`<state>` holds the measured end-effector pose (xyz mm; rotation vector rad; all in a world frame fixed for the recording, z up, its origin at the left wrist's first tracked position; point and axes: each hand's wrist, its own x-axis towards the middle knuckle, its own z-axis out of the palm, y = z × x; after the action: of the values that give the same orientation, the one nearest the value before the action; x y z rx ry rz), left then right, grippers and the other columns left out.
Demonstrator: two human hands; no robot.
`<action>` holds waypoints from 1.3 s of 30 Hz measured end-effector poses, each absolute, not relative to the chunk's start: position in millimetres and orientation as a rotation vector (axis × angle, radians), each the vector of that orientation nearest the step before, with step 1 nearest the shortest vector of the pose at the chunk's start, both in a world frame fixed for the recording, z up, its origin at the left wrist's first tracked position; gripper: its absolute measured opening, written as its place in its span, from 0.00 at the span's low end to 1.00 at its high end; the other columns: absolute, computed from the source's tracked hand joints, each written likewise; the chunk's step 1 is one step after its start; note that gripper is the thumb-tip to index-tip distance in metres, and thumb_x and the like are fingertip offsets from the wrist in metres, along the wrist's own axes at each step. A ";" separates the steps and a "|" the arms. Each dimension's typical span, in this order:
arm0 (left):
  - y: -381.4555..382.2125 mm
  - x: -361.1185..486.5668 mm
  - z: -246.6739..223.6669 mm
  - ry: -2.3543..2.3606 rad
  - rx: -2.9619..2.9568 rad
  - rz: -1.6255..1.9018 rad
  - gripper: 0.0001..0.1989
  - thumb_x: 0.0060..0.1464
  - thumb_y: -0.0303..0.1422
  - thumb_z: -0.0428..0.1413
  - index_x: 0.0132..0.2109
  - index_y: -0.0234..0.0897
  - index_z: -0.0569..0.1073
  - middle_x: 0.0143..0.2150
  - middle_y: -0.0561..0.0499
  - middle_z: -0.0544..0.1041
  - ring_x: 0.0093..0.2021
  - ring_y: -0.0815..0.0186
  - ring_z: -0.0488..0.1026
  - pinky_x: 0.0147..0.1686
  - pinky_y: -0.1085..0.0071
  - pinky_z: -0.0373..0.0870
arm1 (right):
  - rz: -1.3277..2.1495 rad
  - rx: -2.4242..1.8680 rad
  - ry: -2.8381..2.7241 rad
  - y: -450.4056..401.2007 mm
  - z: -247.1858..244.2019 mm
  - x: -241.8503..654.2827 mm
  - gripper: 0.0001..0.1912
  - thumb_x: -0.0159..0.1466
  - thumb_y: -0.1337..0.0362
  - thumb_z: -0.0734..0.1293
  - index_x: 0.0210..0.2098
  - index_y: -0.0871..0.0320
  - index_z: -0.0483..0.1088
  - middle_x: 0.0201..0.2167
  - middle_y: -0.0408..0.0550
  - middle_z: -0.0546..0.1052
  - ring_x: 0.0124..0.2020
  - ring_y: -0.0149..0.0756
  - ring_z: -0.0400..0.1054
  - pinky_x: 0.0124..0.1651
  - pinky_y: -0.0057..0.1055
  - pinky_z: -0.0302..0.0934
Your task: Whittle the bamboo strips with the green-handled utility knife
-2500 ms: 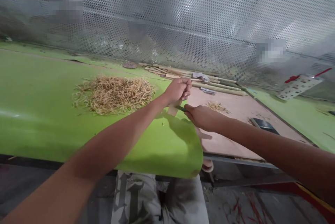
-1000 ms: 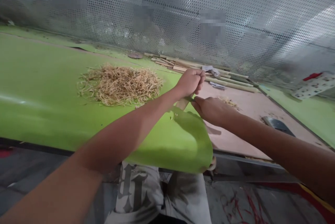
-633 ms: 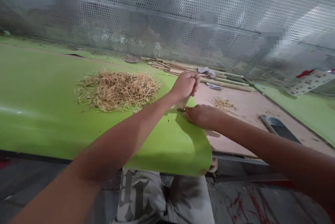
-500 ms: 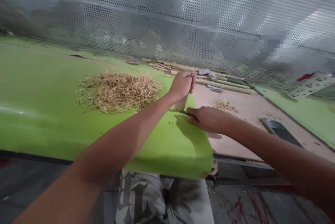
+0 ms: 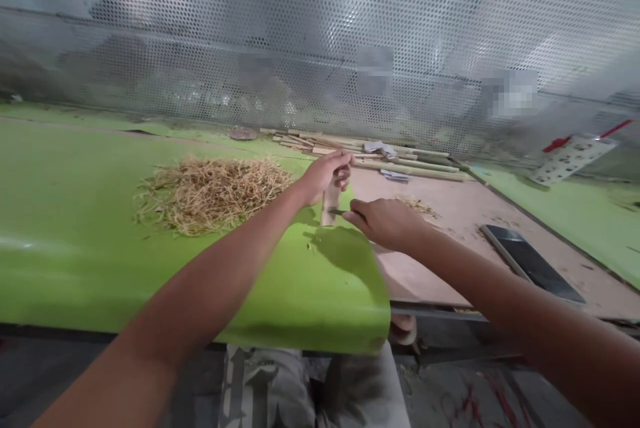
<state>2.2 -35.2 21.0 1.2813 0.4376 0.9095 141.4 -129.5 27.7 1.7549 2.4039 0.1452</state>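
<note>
My left hand (image 5: 330,175) is closed around the top of a flat pale wooden piece (image 5: 330,207), which stands upright over the green sheet (image 5: 280,281). A small dark tool (image 5: 338,212), seemingly a knife, is gripped in my right hand (image 5: 383,220), and its tip meets the front of the wooden piece. Most of the tool's handle is hidden by my fingers. To the left of my hands lies a heap of thin, curly, straw-coloured strands (image 5: 215,193) on the green sheet.
Long bamboo-like sticks (image 5: 425,167) lie along the back by a perforated metal screen (image 5: 300,28). On the pinkish board (image 5: 430,268) at the right are a phone (image 5: 535,265) and small shavings (image 5: 417,207). A patterned cup (image 5: 573,160) lies further back.
The view has shifted, so the scene sits lower and further left. My left hand's fingers have loosened and more of the wooden piece shows. The tool has moved up onto its face.
</note>
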 end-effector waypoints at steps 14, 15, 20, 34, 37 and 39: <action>-25.4 -10.5 28.8 0.393 1.237 0.816 0.14 0.58 0.36 0.51 0.27 0.34 0.66 0.19 0.58 0.54 0.17 0.76 0.55 0.20 0.78 0.58 | 0.327 1.969 2.469 -84.8 23.0 114.9 0.31 0.69 0.56 0.45 0.33 0.61 0.76 0.31 0.59 0.78 0.34 0.46 0.72 0.31 0.34 0.56; -23.7 -10.4 28.2 0.415 1.244 0.842 0.14 0.58 0.36 0.51 0.27 0.34 0.66 0.18 0.58 0.53 0.17 0.76 0.54 0.19 0.79 0.57 | 0.317 1.961 2.478 -83.5 23.1 113.3 0.31 0.69 0.56 0.45 0.33 0.61 0.76 0.32 0.60 0.78 0.35 0.46 0.72 0.31 0.34 0.56; -19.9 -10.6 26.3 0.490 1.229 0.928 0.11 0.59 0.36 0.51 0.31 0.34 0.67 0.18 0.59 0.55 0.17 0.76 0.54 0.20 0.79 0.58 | 0.290 1.892 2.519 -81.3 21.4 113.4 0.32 0.69 0.55 0.45 0.34 0.61 0.76 0.31 0.59 0.78 0.33 0.45 0.72 0.32 0.33 0.56; -15.4 -17.4 25.0 0.386 1.237 0.962 0.07 0.57 0.35 0.54 0.36 0.35 0.70 0.19 0.60 0.55 0.17 0.77 0.56 0.20 0.78 0.59 | 0.402 2.069 2.528 -74.8 4.5 121.5 0.29 0.69 0.56 0.47 0.36 0.61 0.76 0.31 0.57 0.78 0.33 0.42 0.72 0.31 0.30 0.51; -13.8 -17.1 24.1 0.401 1.245 0.983 0.08 0.55 0.35 0.56 0.34 0.35 0.69 0.20 0.60 0.58 0.17 0.78 0.59 0.19 0.79 0.60 | 0.381 2.167 2.587 -73.0 5.4 129.8 0.31 0.70 0.53 0.44 0.38 0.60 0.75 0.32 0.57 0.78 0.33 0.43 0.71 0.30 0.31 0.50; -12.1 -16.6 23.6 0.465 1.216 1.058 0.07 0.54 0.35 0.57 0.34 0.35 0.68 0.21 0.59 0.62 0.17 0.78 0.61 0.19 0.78 0.61 | 0.301 2.150 2.681 -72.1 6.6 135.2 0.32 0.70 0.50 0.44 0.41 0.60 0.74 0.33 0.55 0.78 0.33 0.42 0.70 0.29 0.30 0.49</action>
<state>-16.6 -12.1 23.6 1.2164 0.4652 1.0581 135.2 -72.1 6.6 2.1502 2.6807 0.3014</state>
